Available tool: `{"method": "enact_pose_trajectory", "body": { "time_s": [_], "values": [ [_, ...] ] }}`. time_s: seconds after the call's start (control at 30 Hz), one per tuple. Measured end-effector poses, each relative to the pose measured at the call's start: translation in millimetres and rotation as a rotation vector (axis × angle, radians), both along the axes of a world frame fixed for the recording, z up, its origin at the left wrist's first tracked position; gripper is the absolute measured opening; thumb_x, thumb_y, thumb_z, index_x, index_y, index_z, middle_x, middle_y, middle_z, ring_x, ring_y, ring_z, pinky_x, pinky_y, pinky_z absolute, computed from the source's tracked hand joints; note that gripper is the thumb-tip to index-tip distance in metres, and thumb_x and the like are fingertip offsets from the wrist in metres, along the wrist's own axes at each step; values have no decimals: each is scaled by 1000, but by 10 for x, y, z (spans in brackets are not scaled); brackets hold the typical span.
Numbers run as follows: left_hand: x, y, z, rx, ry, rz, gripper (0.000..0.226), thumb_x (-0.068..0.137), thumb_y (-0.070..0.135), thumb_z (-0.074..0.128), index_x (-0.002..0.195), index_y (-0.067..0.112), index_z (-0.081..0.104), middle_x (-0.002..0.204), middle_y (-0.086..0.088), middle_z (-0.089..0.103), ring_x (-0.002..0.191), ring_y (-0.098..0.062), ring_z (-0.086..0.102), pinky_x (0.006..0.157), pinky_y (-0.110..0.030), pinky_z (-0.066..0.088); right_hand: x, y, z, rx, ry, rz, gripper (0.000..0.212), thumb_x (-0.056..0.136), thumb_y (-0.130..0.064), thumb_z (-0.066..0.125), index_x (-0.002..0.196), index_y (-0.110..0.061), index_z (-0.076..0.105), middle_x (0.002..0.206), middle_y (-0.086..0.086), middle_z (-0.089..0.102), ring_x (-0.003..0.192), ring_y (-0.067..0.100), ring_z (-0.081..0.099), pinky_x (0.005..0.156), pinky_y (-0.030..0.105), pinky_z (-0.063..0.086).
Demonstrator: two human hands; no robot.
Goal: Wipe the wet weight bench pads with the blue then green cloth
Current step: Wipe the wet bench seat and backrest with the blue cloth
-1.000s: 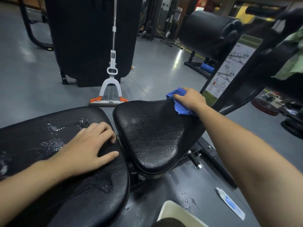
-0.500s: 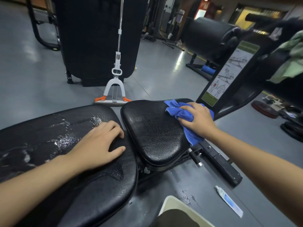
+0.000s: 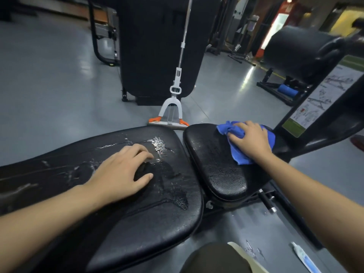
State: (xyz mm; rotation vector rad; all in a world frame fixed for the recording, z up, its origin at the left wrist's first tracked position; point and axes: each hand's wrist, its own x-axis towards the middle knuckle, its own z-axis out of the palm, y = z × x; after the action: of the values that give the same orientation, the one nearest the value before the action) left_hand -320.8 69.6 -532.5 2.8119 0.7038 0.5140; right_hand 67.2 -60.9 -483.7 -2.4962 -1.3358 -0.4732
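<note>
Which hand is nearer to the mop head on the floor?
Right. The right hand presses the blue cloth just right of the mop head; the left hand rests farther away, lower left.

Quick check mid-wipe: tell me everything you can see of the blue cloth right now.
The blue cloth is a soft, bright blue rag, looking like microfibre, crumpled rather than folded. It lies on the far right part of the small seat pad, whose black surface shows water droplets. The right hand presses on its middle, so bunched folds stick out left of the fingers and a flap hangs toward the pad's right edge. Nothing else touches it.
</note>
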Motion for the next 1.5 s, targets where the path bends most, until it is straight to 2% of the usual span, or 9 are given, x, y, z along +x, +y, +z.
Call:
{"method": "enact_pose_trajectory", "body": {
  "time_s": [0.1, 0.3, 0.43, 0.57, 0.7, 0.87, 1.03, 1.17, 1.5],
  "values": [
    [-267, -43, -63, -4, 32, 35, 56, 84, 67, 36, 131, 39, 47, 133, 21, 39, 121, -5, 43, 96, -32, 47, -483, 4, -95, 94, 99, 171, 43, 80, -58, 49, 98, -26, 72, 97, -2, 65, 102, 27, 59, 94, 46, 40],
    [-638, -48, -115, -33, 57, 53, 61, 85, 70, 34, 137, 39, 44, 138, 22, 37, 125, -5, 41, 102, -28, 42, -1380, -16, -287, 131, 219, 453, 36, 81, -53, 56, 97, -27, 74, 102, -9, 69, 98, 17, 60, 92, 42, 40],
    [-754, -20, -126, -31, 76, 29, 65, 85, 71, 32, 140, 40, 42, 141, 21, 35, 127, -5, 40, 105, -29, 40, -1795, -108, -441, 91, 260, 581, 33, 82, -53, 61, 101, -28, 73, 110, -12, 66, 108, 8, 56, 100, 39, 35],
    [-861, 9, -152, -37, 61, 26, 64, 86, 71, 34, 141, 41, 42, 143, 19, 36, 130, -6, 39, 105, -32, 41, -2005, -292, -519, -3, 205, 684, 31, 82, -51, 64, 106, -32, 68, 123, -13, 59, 126, 7, 49, 106, 45, 32],
    [-981, 63, -248, -36, 81, 8, 63, 87, 69, 35, 141, 39, 44, 143, 17, 38, 132, -8, 40, 106, -31, 41, -2045, -324, -483, -153, 79, 805, 33, 84, -52, 68, 112, -35, 63, 133, -13, 55, 130, 12, 48, 106, 50, 32],
    [-1033, 129, -328, -17, 91, -24, 60, 88, 67, 38, 140, 38, 46, 140, 17, 42, 127, -7, 42, 103, -27, 39, -1898, 54, -417, -272, 68, 808, 34, 86, -56, 61, 116, -39, 61, 136, -13, 52, 126, 13, 49, 109, 46, 28],
    [-1032, 152, -338, -21, 102, -41, 60, 89, 67, 39, 141, 38, 45, 140, 17, 41, 127, -7, 42, 104, -28, 40, -1770, 521, -388, -203, 76, 705, 40, 82, -57, 57, 115, -36, 64, 130, -9, 57, 116, 15, 49, 107, 43, 31],
    [-1028, 146, -292, -34, 122, -41, 62, 87, 69, 34, 141, 41, 42, 141, 18, 38, 127, -6, 40, 103, -28, 40, -1720, 757, -374, -194, 107, 618, 44, 81, -60, 53, 117, -36, 65, 128, -11, 58, 119, 17, 51, 108, 42, 30],
    [-977, 98, -214, -26, 194, -19, 75, 79, 73, 23, 144, 39, 38, 142, 16, 36, 129, -9, 39, 105, -30, 42, -2181, -258, -459, -211, 73, 737, 47, 82, -57, 59, 121, -32, 65, 129, -7, 59, 132, 17, 47, 109, 51, 31]
  ]
}}
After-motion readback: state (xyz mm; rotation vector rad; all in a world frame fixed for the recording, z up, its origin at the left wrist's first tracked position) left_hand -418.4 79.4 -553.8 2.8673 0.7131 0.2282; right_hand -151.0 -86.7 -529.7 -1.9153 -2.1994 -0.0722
